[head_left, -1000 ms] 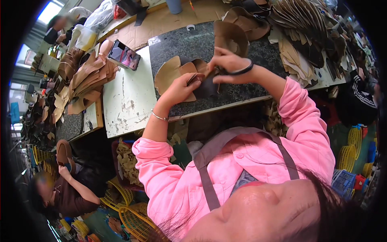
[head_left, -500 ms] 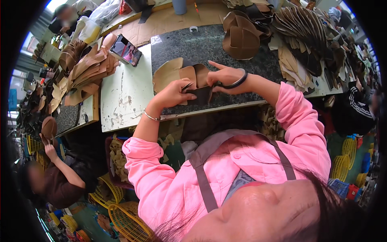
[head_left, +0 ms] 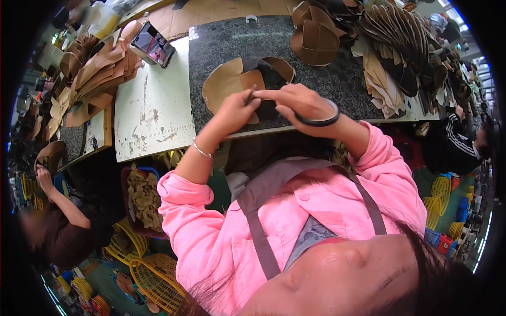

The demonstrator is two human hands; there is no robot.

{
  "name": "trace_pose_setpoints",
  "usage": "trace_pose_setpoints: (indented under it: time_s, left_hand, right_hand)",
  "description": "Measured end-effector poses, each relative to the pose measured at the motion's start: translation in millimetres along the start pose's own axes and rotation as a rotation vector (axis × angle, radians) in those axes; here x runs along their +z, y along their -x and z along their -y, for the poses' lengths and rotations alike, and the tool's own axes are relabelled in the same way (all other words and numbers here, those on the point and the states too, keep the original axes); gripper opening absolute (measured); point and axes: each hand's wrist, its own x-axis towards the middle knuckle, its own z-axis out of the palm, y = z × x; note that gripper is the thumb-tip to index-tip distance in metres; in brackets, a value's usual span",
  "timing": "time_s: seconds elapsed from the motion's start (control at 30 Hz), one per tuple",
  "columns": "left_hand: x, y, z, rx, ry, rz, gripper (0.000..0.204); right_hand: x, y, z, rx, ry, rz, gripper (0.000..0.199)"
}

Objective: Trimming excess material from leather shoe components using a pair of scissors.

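A leather piece (head_left: 224,79) joined from tan, orange-brown and dark brown panels lies on the dark speckled stone slab (head_left: 232,42) before me. My left hand (head_left: 236,109) is closed at its near edge, thumb and finger pinching a dark bit of it. Coming from the right, my right hand (head_left: 303,102) stretches its index finger across to the left fingertips, while its other fingers are curled. A black loop (head_left: 319,121) hangs about the right hand near the thumb and wrist; whether it belongs to a tool is unclear. Both hands partly cover the piece's near side.
Stitched brown leather pieces (head_left: 314,42) sit at the slab's far right, beside stacked dark and tan panels (head_left: 398,37). At left, a phone (head_left: 153,46) leans on a stand near more brown panels (head_left: 103,73). A co-worker (head_left: 63,221) sits lower left, near yellow baskets (head_left: 155,279).
My right hand has moved left, from the piece's right side to the left fingertips. The dark flap held between both hands has dropped from clear sight. The whole view has shifted slightly.
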Motion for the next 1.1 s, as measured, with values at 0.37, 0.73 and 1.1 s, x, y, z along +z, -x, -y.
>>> trace_pose_setpoints:
  time_s: [0.37, 0.73, 1.1]
  left_hand:
    - [-17.2, 5.9, -8.6, -0.220, 0.420, 0.129, 0.031]
    - [1.4, 6.7, -7.2, -0.103, 0.015, -0.037, 0.024]
    - [10.6, 4.1, -10.0, -0.086, 0.036, -0.103, 0.022]
  right_hand:
    - [54.3, -8.6, -3.5, 0.169, 0.414, -0.121, 0.053]
    - [8.8, 23.4, -23.5, 0.237, 0.279, -0.286, 0.013]
    - [8.9, 37.0, -32.9, 0.163, 0.125, -0.283, 0.017]
